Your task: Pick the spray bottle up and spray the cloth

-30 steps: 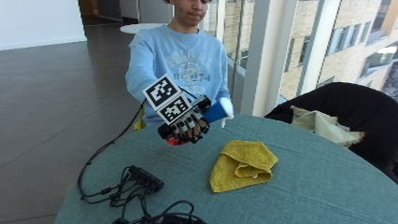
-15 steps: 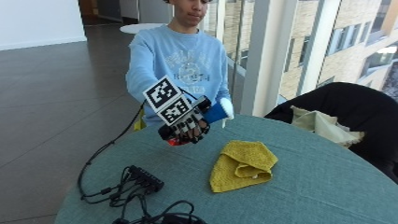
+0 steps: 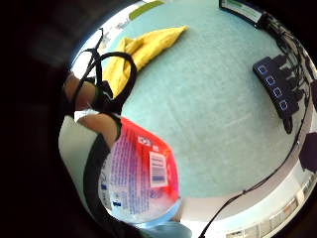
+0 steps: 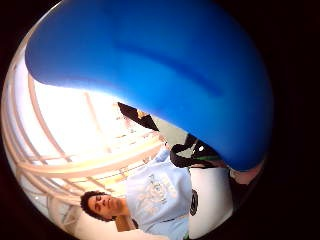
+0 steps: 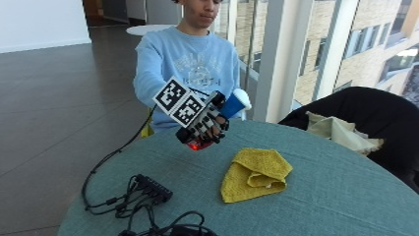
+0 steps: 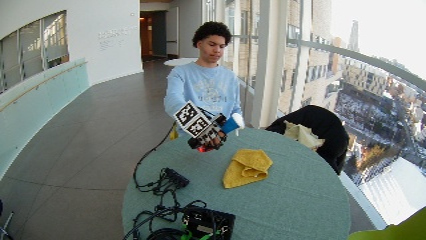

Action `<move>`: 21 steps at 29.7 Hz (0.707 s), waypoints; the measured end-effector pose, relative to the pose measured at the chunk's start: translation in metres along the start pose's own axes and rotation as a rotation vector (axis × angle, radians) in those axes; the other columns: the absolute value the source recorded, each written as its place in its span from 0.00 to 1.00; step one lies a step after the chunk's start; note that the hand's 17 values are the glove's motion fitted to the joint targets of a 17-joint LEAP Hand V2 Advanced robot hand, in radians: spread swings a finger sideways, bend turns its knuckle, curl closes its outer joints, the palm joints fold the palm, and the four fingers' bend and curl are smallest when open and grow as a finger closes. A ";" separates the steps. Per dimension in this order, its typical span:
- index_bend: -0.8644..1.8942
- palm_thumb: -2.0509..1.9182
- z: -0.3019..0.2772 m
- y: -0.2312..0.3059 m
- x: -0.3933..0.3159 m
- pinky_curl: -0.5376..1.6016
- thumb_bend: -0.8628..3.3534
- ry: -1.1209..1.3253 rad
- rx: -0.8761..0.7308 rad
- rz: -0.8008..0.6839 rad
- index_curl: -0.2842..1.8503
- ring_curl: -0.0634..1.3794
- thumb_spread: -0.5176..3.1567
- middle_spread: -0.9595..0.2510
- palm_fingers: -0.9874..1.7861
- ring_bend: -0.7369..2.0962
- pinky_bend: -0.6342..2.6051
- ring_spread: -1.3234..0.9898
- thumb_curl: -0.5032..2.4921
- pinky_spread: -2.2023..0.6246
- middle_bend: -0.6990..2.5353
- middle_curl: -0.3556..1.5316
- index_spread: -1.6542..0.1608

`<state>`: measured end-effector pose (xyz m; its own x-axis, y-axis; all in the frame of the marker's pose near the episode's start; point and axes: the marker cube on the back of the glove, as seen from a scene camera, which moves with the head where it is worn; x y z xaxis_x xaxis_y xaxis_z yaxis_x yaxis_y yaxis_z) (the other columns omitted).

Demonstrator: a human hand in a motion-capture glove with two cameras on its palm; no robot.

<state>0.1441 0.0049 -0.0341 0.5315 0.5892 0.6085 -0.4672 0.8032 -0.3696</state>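
Outside view frames show the scene best, and it is described from the near edge of the table [image 5: 340,206] toward the far edge. Near the front edge, at the corner on the window-less side, a black hub [image 5: 152,188] with cables is seen. Toward the middle of the table the yellow cloth [image 5: 255,174] is lying, folded and a little crumpled. Behind it, above the far edge, the spray bottle [image 5: 230,104] is held in the air by the gloved right hand [image 5: 204,124]. The fingers are curled around the bottle body, so the grip is closed on it. The blue head of the bottle points away from the hub side, and the red bottom shows under the fingers. In the little finger side palm view the labelled body [image 3: 141,178] is close to the palm, with the cloth [image 3: 136,49] well apart on the table.

It is judged that the bottle is lifted but not yet aimed. For a good spray, the nozzle should be turned down toward the cloth and brought nearer over it. A finger should be placed on the trigger before it is pressed, so that the table is not wetted.
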 end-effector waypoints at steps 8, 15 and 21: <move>0.35 0.75 0.025 -0.005 -0.049 0.43 0.20 -0.194 0.091 -0.209 0.25 0.32 0.34 0.72 0.75 0.45 0.32 0.54 0.39 0.77 0.31 0.44 0.79; 0.35 0.75 0.067 -0.016 -0.101 0.43 0.20 -0.268 0.133 -0.333 0.25 0.32 0.34 0.72 0.75 0.45 0.32 0.54 0.38 0.77 0.30 0.44 0.79; 0.35 0.75 0.104 -0.029 -0.132 0.43 0.20 -0.334 0.189 -0.417 0.25 0.32 0.35 0.72 0.75 0.45 0.32 0.54 0.38 0.77 0.30 0.44 0.79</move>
<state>0.0139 -0.1052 -0.0310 0.4599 0.1409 0.8767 -0.4006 0.9141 0.0633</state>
